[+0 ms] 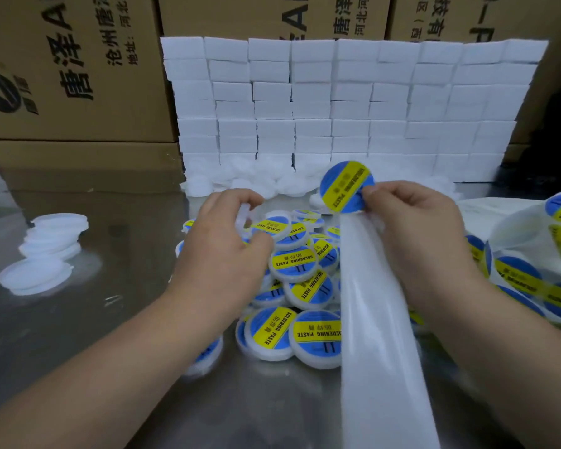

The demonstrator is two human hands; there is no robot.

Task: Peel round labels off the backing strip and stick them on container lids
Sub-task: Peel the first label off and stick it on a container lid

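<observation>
Pinching round blue-and-yellow label [342, 186] at far end of glossy white backing strip [376, 319]: right hand [412, 228]. Left hand [221, 241] curled, apparently gripping blurry white plastic lid [243, 215] above labelled lid pile [292, 264] on steel table [78, 335].

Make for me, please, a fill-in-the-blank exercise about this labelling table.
1. The right hand pinches a round label printed SOLDERING ___.
2. The left hand grips a plain ___ lid.
3. The unlabelled lids lie ___ of the labelled pile.
4. The backing strip runs down from the ___ hand.
Missing words: PASTE; white; left; right.
</observation>
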